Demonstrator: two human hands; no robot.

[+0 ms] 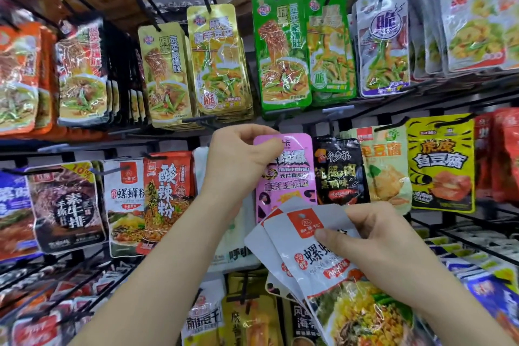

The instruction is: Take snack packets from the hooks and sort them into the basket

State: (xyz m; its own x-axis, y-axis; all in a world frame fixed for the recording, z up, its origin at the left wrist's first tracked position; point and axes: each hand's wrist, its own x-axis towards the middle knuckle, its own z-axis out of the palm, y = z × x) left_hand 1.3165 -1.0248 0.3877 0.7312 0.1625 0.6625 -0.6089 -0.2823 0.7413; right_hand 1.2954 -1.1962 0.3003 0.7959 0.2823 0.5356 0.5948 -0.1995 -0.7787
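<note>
Risk sits with the left hand (238, 154), whose thumb and fingers pinch the top edge of the hanging pink packet (286, 177): a downward tug could tear its hang-hole. Right hand (373, 239) grips a fan of white packets (303, 255) just below, which may slide loose; the basket is out of view

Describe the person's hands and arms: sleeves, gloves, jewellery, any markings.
The left hand and right hand are bare: no gloves, and no rings show. The left forearm and right forearm are bare too, with no sleeve, watch or bracelet in view down to the bottom edge of the picture. No markings show.
</note>
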